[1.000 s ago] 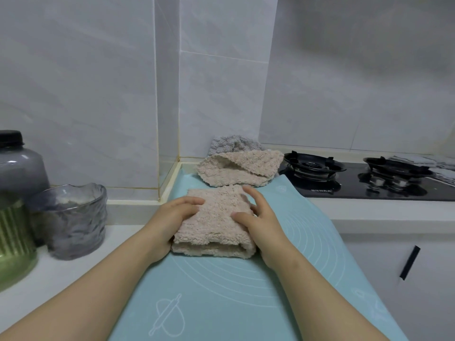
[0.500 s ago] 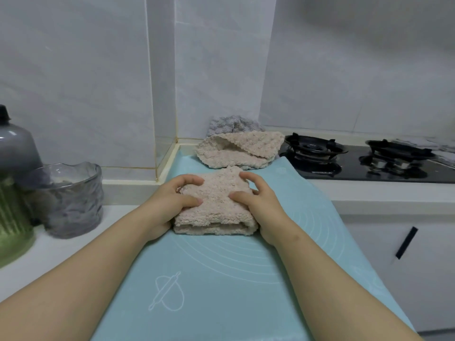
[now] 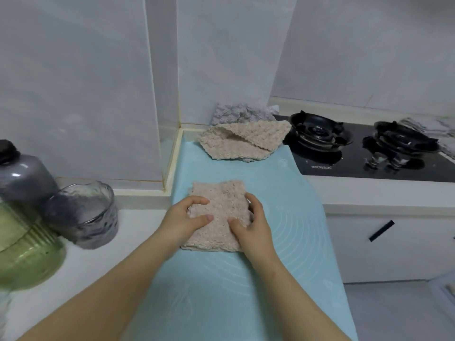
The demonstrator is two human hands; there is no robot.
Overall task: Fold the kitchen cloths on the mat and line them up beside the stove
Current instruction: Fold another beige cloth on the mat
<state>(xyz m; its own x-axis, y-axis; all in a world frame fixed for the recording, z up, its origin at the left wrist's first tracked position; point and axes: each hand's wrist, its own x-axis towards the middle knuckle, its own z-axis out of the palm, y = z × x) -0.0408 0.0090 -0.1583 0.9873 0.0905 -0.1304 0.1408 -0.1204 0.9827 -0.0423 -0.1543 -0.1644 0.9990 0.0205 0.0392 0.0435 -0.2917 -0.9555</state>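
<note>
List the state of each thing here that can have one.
Pinkish-beige fluffy cloth, folded, flat on the light-blue mat
Left hand, grips its left edge
Right hand, grips its right edge
Beige waffle-knit cloth, loosely doubled over, untidy
Grey knitted cloth, bunched against the wall
Black glass gas stove, burners unlit
White cabinet door, closed
</note>
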